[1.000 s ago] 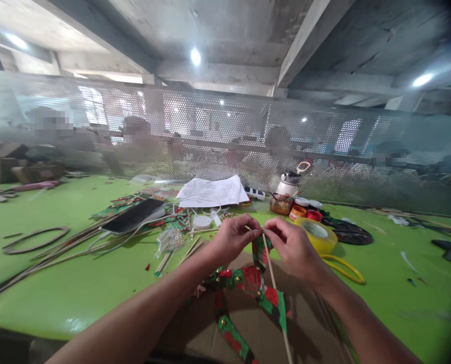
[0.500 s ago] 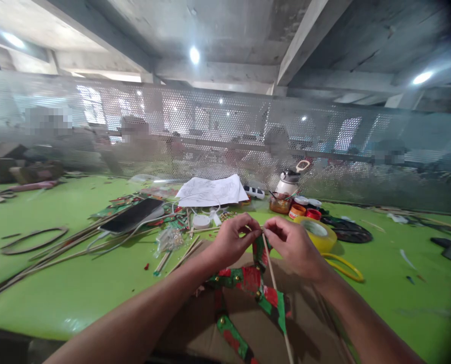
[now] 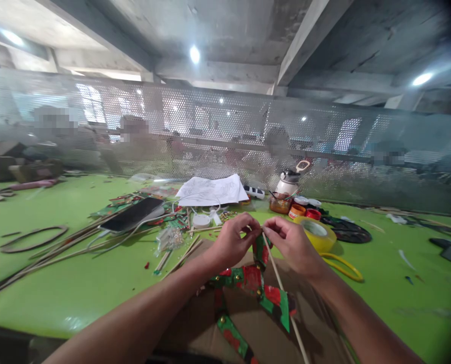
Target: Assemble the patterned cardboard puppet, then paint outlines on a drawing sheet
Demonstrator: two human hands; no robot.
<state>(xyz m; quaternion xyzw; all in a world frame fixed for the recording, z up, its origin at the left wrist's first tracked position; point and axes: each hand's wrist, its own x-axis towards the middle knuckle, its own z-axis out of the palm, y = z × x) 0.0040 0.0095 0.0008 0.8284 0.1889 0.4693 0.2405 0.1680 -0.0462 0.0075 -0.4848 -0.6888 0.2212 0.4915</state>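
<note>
My left hand (image 3: 233,241) is closed in a pinch at the top piece of a jointed puppet (image 3: 252,279), painted red and green with brass-coloured fasteners. Opposite it, my right hand (image 3: 293,246) pinches the upper end of a thin wooden stick (image 3: 279,280). The fingertips of both hands nearly meet, and they hide how stick and puppet touch there. From the fingers the stick slants down across the puppet toward the lower right. Under the puppet lies a brown cardboard sheet (image 3: 195,328).
Left of the hands are a phone (image 3: 132,216) with a white cable, long sticks and a small bag of fasteners (image 3: 169,239). Yellow tape (image 3: 316,233), paint pots (image 3: 297,211), a bottle (image 3: 288,183) and papers (image 3: 212,190) stand or lie behind. A perforated screen (image 3: 217,126) crosses the back.
The stick's lower end has swung to the right, away from the green edge of the puppet's lower piece. Both hands keep their pinch in nearly the same place.
</note>
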